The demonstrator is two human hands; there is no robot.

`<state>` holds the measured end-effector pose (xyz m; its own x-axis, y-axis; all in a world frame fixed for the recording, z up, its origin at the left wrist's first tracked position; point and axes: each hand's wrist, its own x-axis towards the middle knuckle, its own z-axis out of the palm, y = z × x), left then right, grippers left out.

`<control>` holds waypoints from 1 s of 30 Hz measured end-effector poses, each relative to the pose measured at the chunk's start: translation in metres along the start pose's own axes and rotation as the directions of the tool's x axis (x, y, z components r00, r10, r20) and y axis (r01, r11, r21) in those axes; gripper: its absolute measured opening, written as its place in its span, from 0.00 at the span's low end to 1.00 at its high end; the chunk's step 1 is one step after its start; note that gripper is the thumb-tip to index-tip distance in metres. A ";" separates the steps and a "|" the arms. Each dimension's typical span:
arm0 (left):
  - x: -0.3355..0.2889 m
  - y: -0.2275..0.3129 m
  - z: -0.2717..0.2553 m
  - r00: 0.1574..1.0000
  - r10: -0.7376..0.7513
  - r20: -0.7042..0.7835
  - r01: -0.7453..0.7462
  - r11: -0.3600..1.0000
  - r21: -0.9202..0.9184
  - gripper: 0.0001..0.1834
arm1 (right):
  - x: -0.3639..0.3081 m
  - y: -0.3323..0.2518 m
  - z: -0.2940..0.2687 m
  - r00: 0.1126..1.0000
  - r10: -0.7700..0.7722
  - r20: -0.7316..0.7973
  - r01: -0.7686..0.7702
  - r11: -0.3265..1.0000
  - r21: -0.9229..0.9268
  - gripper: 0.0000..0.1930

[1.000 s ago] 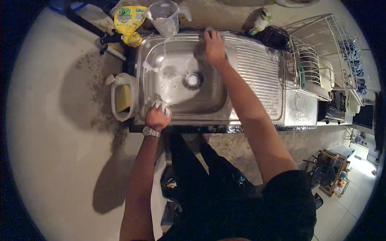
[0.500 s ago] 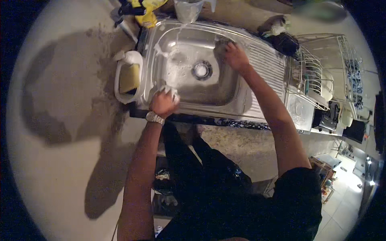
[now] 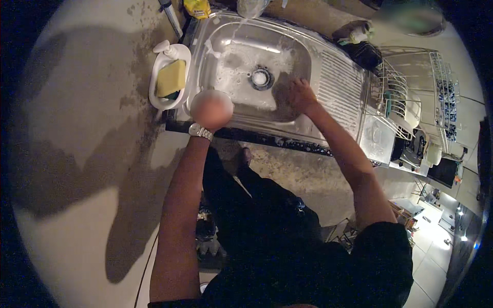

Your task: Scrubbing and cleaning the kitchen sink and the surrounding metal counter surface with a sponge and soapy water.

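Left hand: I see it (image 3: 211,110) over the sink's near-left corner, knuckles blurred; I cannot tell whether it grips anything. A metal link watch (image 3: 200,131) rings its wrist.
Right hand: it (image 3: 300,96) reaches over the basin's right side, fingers bent; I cannot tell whether anything is under them.
Counter edge: dark, speckled strip (image 3: 292,145) along the sink's near side.
Sink: brushed steel (image 3: 313,66), straight ahead of me, its basin rounded at the corners.
Room: the basin floor opens between my two hands; its steep walls bound them.
Drain: round, dark-ringed (image 3: 261,78), sunk in that floor, with foam specks to its left.
Tray: white, oval, smooth-rimmed (image 3: 153,91), just left of the sink; in it a yellow block sponge (image 3: 171,79), a white pump bottle (image 3: 172,50) at its far end.
Drainboard: straight parallel ridges (image 3: 340,82), right of the basin.
Rack: thin pale wire loops (image 3: 390,74) beyond the drainboard's right end.
Far edge: crinkled yellow pouch (image 3: 197,8) and clear plastic jug (image 3: 251,7).
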<state>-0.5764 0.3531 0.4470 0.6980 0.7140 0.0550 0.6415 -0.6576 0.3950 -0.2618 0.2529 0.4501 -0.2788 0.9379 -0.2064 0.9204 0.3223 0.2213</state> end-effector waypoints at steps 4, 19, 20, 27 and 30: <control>-0.009 -0.005 0.007 0.995 -0.061 -0.074 0.060 0.998 -0.012 0.17 | -0.040 -0.068 -0.012 0.963 0.268 0.000 -0.216 0.778 0.590 0.13; 0.005 0.007 0.004 0.983 0.046 -0.177 -0.052 0.998 -0.027 0.12 | -0.127 -0.070 -0.019 0.868 0.496 0.002 -0.388 0.677 0.626 0.17; 0.006 0.009 0.005 0.988 0.012 -0.154 -0.014 1.000 -0.012 0.11 | -0.160 -0.052 -0.012 0.810 0.573 -0.124 -0.418 0.713 0.563 0.16; 0.002 0.006 0.008 0.945 0.129 -0.300 -0.127 0.992 0.024 0.12 | -0.071 -0.121 -0.033 0.832 0.542 -0.122 -0.313 0.639 0.703 0.13; -0.006 0.024 -0.009 0.960 0.015 -0.278 -0.045 0.994 -0.103 0.08 | 0.015 -0.171 -0.063 0.866 0.443 -0.231 -0.143 0.662 0.735 0.18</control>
<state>-0.5680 0.3357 0.4644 0.5910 0.7431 0.3139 0.5731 -0.6607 0.4848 -0.4402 0.2200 0.4693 0.1031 0.9848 0.1397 0.8511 -0.0146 -0.5249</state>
